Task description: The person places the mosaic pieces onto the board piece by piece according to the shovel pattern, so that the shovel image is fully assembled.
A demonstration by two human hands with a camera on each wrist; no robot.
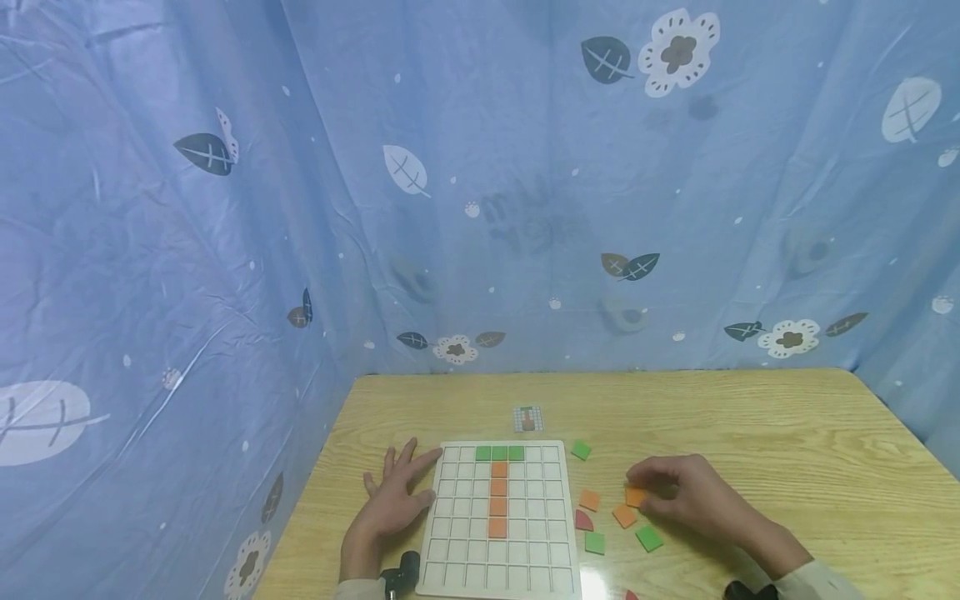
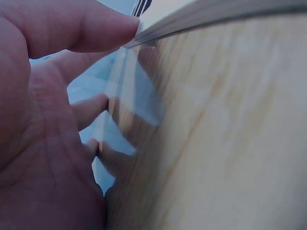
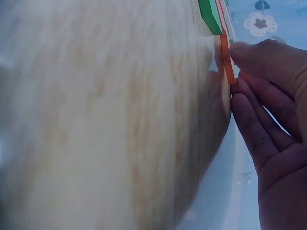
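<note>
A white grid board (image 1: pixel 456 533) lies on the table, with three green square tiles (image 1: pixel 500 453) side by side in its top row and a column of several orange square tiles (image 1: pixel 498 487) below the middle one. My left hand (image 1: pixel 392 502) rests at the board's left edge, fingers spread; the left wrist view has the thumb (image 2: pixel 100 28) against the board's side. Right of the board, my right hand (image 1: pixel 693 498) pinches an orange square tile (image 1: pixel 635 497) between thumb and fingers. The right wrist view shows this tile edge-on, low at the tabletop.
Loose tiles lie between the board and my right hand: orange ones (image 1: pixel 589 500), green ones (image 1: pixel 649 538) and a red quarter-circle (image 1: pixel 584 521). Another green tile (image 1: pixel 581 450) is near the board's top right corner. A small pattern card (image 1: pixel 528 419) lies behind the board. Blue curtains (image 1: pixel 525 208) border the table.
</note>
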